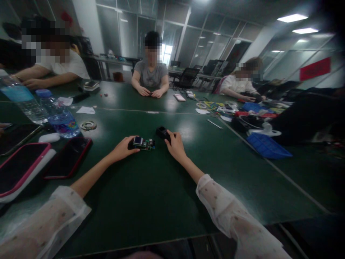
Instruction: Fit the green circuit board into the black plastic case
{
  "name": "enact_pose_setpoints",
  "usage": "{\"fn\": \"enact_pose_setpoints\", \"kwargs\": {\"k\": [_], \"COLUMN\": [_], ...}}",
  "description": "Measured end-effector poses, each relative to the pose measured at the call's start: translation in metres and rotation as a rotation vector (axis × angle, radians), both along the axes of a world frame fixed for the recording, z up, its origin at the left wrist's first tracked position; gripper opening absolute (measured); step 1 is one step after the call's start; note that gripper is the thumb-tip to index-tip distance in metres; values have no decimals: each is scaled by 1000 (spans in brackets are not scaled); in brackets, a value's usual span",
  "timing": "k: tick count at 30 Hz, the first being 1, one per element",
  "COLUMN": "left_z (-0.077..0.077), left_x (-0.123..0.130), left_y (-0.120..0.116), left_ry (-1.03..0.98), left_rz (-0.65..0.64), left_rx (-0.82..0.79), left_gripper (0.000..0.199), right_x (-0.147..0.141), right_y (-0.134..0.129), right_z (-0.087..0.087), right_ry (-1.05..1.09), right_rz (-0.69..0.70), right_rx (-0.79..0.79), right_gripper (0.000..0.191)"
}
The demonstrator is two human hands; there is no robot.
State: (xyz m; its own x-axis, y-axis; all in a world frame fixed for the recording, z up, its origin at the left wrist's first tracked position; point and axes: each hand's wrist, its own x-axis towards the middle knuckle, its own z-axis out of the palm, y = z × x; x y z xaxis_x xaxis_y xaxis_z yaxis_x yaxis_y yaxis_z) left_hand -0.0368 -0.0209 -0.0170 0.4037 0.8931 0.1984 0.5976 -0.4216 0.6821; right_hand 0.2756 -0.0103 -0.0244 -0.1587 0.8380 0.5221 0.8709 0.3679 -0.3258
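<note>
Over the middle of the green table [129, 201], my left hand [125, 147] grips a small circuit board [145, 144] by its left end. A little screen sits on that board, and small parts show at its right end. Just to the right, my right hand [175, 144] has its fingers closed on a black plastic case [162, 132], which has a rectangular opening near its far end. A narrow gap separates the board from the case. My palm hides the near end of the case.
Left of my hands stand water bottles [60, 118], with a red-edged phone [68, 158], a pink-edged phone [23, 169] and a coiled ring [88, 125] nearby. At right lie a blue tray [265, 145], tangled cables [212, 106] and a metal tool [215, 124]. Several people sit around the table.
</note>
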Motion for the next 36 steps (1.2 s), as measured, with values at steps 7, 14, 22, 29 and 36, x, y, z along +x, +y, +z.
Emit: {"fn": "enact_pose_setpoints", "kwargs": {"k": [7, 14, 22, 29, 36], "left_z": [1, 4, 3, 3, 1], "left_x": [-1, 0, 0, 1, 2], "left_y": [1, -1, 0, 1, 2], "left_ry": [-5, 1, 21, 32, 30], "left_rz": [-21, -31, -37, -39, -41], "left_rx": [-10, 0, -11, 3, 5], "left_gripper": [67, 67, 71, 72, 74], "right_x": [2, 0, 0, 0, -16], "right_y": [0, 0, -1, 0, -9], "right_z": [1, 0, -1, 3, 19], "right_ry": [17, 5, 35, 126, 295], "right_rz": [6, 7, -7, 5, 128], "right_rx": [-23, -20, -56, -38, 74], "right_gripper": [51, 52, 53, 51, 55]}}
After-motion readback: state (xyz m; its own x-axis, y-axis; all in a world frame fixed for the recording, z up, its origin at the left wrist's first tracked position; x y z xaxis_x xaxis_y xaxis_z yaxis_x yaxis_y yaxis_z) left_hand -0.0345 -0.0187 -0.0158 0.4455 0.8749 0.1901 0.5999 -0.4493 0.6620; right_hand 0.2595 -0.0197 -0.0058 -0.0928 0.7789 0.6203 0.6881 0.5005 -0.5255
